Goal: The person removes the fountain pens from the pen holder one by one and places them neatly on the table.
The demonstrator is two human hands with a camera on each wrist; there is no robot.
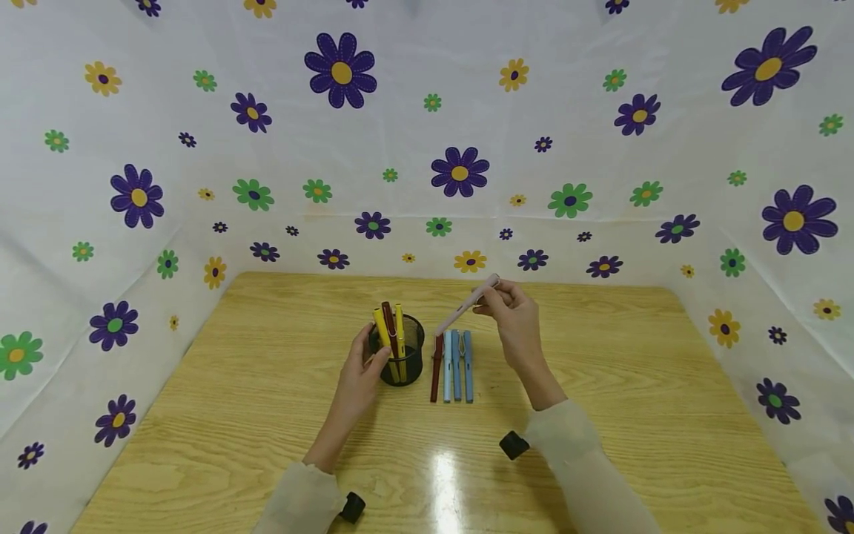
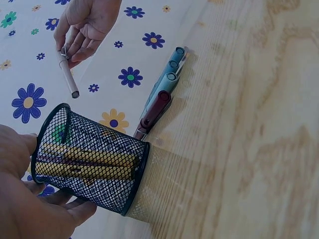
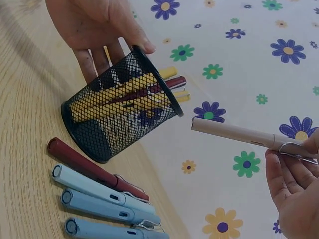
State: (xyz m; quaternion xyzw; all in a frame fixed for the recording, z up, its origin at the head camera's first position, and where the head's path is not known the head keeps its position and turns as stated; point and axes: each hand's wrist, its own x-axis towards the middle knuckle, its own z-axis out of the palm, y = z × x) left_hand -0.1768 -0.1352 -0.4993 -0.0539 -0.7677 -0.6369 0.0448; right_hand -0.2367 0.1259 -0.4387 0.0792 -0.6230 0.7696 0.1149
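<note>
Pale pen (image 1: 467, 304) slants down from the right hand (image 1: 517, 320), grip pinched on it, left hand (image 1: 357, 380) clasping the mesh cup (image 1: 414, 365).

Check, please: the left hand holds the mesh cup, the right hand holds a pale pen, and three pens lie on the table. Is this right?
Four pens, not three, lie on the table, as the head view shows. The left hand does hold the mesh cup, and the right hand a pale pen.

Pale pen (image 1: 465, 305) tilted aloft near an upright black mesh cup (image 1: 415, 365) of three pens (image 1: 391, 326)
</note>
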